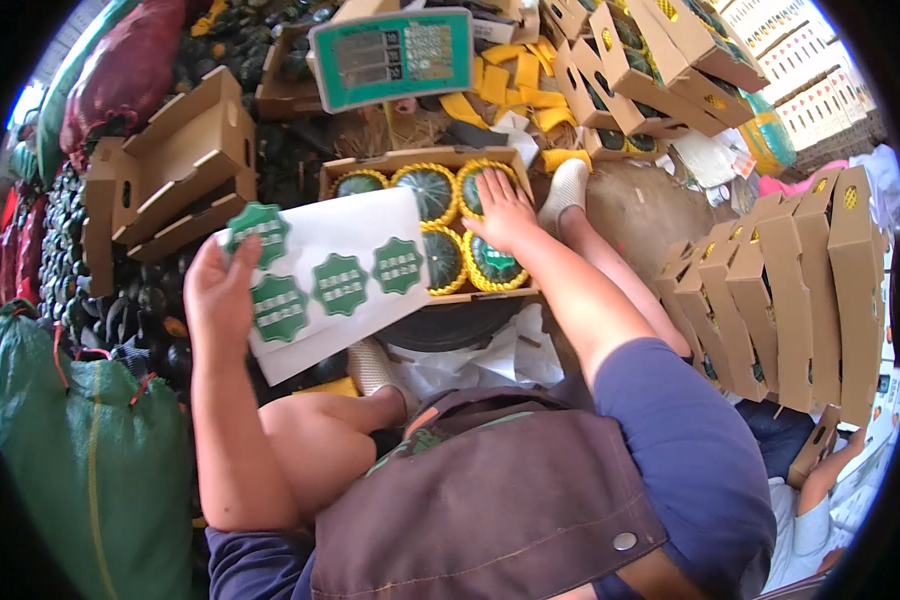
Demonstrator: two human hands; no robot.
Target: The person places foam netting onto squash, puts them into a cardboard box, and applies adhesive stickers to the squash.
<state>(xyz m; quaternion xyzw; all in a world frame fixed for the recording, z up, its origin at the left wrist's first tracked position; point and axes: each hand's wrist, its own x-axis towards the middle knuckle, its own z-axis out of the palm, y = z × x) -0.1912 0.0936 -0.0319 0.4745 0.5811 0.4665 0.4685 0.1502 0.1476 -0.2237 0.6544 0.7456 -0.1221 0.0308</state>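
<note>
My left hand (222, 290) pinches the left edge of a white sheet (355, 222) that carries several green scalloped stickers (340, 284). Its thumb lies over a sticker at the sheet's corner. In front of me a cardboard box (395, 162) holds several dark green squashes (425, 192) wrapped in yellow foam nets. My right hand (500, 210) lies flat, fingers stretched, on the far right squash, covering much of its top. The near right squash (495, 262) bears a green sticker. The sheet hides the near left part of the box.
A green-framed scale display (392, 62) stands behind the box. Empty cartons (185, 165) lean at left above loose squashes, near a green sack (90, 470). Filled boxes are stacked at back right (660, 60) and right (770, 290). Another person's arm (832, 470) shows lower right.
</note>
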